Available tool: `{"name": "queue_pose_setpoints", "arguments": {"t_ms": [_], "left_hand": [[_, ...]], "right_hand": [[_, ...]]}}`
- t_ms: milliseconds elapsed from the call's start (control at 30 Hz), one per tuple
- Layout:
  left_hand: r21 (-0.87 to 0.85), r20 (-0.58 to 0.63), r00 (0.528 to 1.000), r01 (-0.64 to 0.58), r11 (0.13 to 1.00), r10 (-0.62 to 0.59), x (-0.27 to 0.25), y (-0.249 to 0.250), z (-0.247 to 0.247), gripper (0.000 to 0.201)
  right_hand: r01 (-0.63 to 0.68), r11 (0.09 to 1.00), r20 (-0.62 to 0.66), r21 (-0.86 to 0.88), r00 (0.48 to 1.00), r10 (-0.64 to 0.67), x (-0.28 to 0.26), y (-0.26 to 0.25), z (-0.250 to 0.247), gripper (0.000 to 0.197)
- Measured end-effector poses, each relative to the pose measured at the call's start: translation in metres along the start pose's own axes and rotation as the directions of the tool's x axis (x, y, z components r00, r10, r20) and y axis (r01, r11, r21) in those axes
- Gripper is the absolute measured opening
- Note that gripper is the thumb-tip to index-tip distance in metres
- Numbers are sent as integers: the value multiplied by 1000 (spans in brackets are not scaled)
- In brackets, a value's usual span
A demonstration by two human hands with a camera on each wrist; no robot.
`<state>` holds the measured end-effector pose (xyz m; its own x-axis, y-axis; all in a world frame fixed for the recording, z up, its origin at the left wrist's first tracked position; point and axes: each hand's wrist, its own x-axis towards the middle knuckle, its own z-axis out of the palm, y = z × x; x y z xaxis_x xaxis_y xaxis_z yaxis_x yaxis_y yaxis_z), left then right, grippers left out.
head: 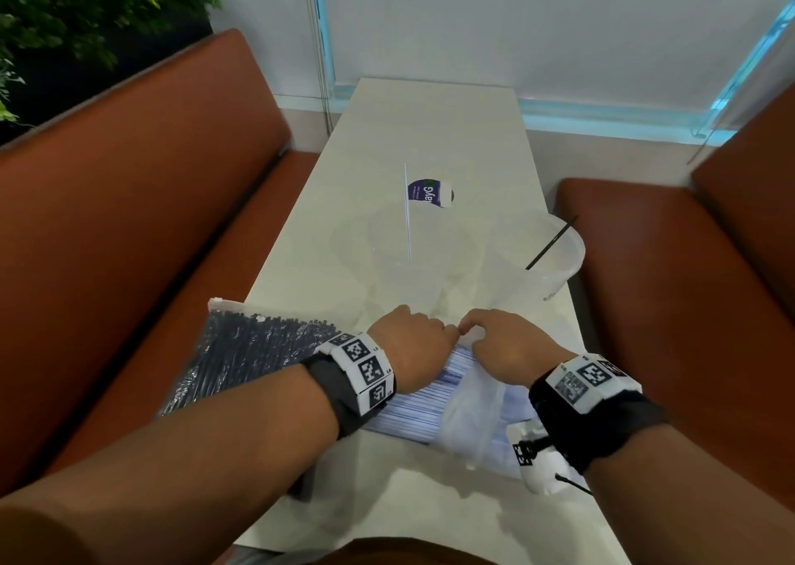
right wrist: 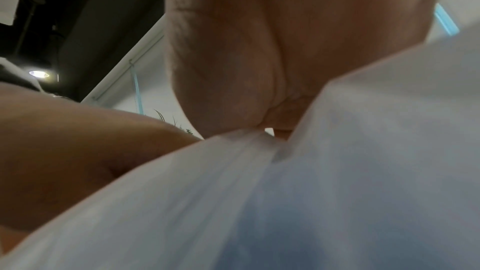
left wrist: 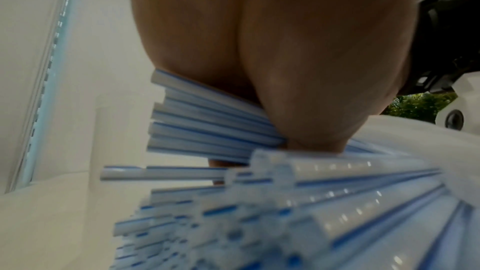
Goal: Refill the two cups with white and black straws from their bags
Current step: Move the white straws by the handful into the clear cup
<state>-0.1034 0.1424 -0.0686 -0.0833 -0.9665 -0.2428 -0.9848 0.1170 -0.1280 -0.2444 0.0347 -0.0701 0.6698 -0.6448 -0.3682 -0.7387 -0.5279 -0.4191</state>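
A clear bag of white straws with blue stripes point(head: 423, 409) lies on the table before me. My left hand point(head: 413, 345) grips a bunch of those straws point(left wrist: 202, 130) at the bag's mouth. My right hand point(head: 503, 345) pinches the bag's plastic point(right wrist: 363, 151) beside it. A bag of black straws point(head: 249, 349) lies to the left. Two clear cups stand beyond: the left cup point(head: 426, 259) holds one white straw point(head: 407, 211), the right cup point(head: 546, 259) one black straw point(head: 553, 242).
The pale table point(head: 430, 125) runs away from me between two brown bench seats point(head: 142, 203), point(head: 671, 272). A purple-and-white wrapper point(head: 430, 194) lies behind the left cup. A wall with a blue-lit window frame closes the far end.
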Motion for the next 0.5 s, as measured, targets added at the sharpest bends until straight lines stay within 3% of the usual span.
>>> {"name": "queue_pose_setpoints", "arguments": {"t_ms": [133,500], "left_hand": [[83,-10,1000,7,996,-6,-8,-13,-3,27],[121,-64,995,85,989,-77,-49,-90,2,24]], "right_hand": [[-53,998,-7,36,999,53,1,-2,0,49],[-84,991,-71,101,993,91,0,5,5,36]]}}
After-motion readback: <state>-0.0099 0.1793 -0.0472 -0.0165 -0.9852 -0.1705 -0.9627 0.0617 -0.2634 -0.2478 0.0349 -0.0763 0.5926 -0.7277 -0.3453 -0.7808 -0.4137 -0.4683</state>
